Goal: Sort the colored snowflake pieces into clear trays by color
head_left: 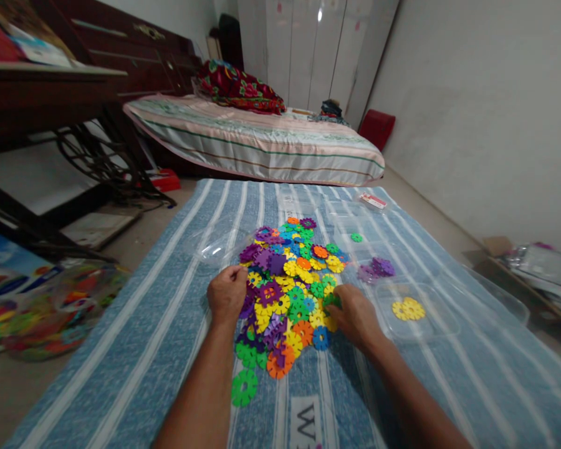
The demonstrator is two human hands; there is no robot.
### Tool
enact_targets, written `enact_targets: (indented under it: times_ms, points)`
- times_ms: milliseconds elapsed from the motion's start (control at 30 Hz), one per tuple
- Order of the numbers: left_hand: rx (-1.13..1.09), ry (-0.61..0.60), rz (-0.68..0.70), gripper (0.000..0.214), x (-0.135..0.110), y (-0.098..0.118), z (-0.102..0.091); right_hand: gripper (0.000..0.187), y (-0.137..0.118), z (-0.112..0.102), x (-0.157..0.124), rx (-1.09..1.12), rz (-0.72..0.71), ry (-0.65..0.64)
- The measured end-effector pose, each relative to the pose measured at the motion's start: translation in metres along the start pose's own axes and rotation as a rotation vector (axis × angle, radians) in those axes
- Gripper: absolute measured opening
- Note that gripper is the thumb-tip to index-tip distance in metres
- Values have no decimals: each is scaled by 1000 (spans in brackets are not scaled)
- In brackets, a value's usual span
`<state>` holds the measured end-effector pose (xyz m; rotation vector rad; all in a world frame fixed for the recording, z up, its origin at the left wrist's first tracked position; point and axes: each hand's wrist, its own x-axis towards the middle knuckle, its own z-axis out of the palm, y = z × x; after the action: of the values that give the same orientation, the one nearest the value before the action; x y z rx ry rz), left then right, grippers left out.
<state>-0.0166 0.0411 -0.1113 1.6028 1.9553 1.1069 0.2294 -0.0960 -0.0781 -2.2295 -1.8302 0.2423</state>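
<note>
A heap of notched plastic snowflake discs [290, 268] in purple, yellow, green, orange and blue is spread over the middle of the cloth. At its left edge is my left hand [227, 294], fingers curled together in a pinch; what they hold, if anything, is hidden. My right hand [355, 313] is at the right edge of the heap, its fingertips closed on a green disc [331, 301]. To the right are clear plastic containers: one with yellow discs [408, 308], one with purple discs [382, 267], and one with a green disc [356, 237].
A clear plastic piece [215, 249] lies left of the heap. A small red-and-white box [373, 201] sits at the far right of the striped cloth [168, 293]. Beyond are a bed [262, 140], a sewing-machine stand [88, 156] and, on the right, a cardboard box [518, 274].
</note>
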Motion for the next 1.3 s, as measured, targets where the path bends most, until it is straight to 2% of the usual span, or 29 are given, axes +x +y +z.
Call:
enact_targets:
  times_ms: [100,200,300,367,433,567,600,633,700,800,900,967,1067,1300]
  points:
    - [14,8,4,34,-1,2,-1,5,-3,-5,-3,-2,-28,4]
    - [20,7,9,34,-1,4,-1,6,-8,-16,-4,-1,-98,-45]
    - [25,8,5,33,-1,5,-1,8,-12,-35,5,-2,-218,-120]
    - [25,12,5,32,-1,5,-1,9,-9,-51,19,-17,-277,-109]
    - [21,18,7,32,-1,5,0,10,-3,-69,38,-56,-260,39]
    - [17,12,6,34,-1,5,-1,13,14,-92,69,-103,-85,619]
    - [20,7,6,34,-2,5,-1,16,17,-92,71,-90,-79,699]
    - [23,4,5,34,-2,5,-1,18,18,-90,70,-68,-97,728]
    - [31,2,0,34,-2,5,-1,19,15,-77,59,-12,-167,659]
    - [29,3,-4,34,-1,4,0,19,5,-47,29,58,-233,428]
    - [22,2,3,34,-1,4,1,17,-2,-19,1,96,-218,210]
    - [20,3,3,34,-1,4,0,16,-2,-5,-13,127,-196,111]
    - [23,4,3,32,-2,6,-1,19,3,8,-27,190,-191,65]
    - [18,-4,7,34,-3,8,-3,24,7,17,-41,286,-276,126]
